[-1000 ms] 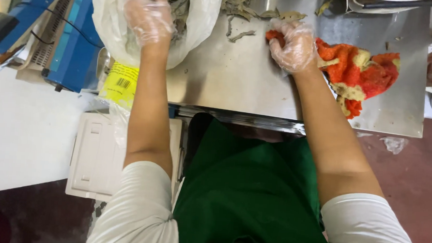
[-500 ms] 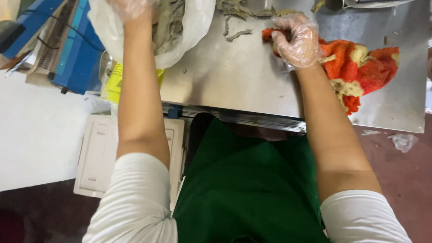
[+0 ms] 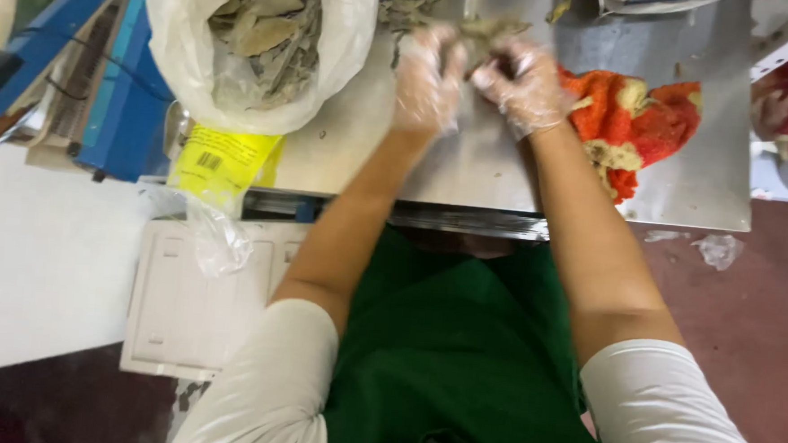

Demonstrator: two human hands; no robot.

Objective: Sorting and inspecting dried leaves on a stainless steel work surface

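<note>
Both gloved hands meet over the steel counter [image 3: 665, 186]: the left hand [image 3: 427, 75] and right hand [image 3: 523, 83] each close their grip on a small bunch of dried grey-green leaves [image 3: 487, 30]. The clear plastic bag of leaves [image 3: 258, 39] beside them looks mostly full, so much seems left.

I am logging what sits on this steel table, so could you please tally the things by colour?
White: 1, the plastic bag of dried leaves
Yellow: 1, the label sheet
Orange-red: 1, the cloth
Grey-green: 1, the leaf bunch between the left hand and right hand
Total: 4
</note>
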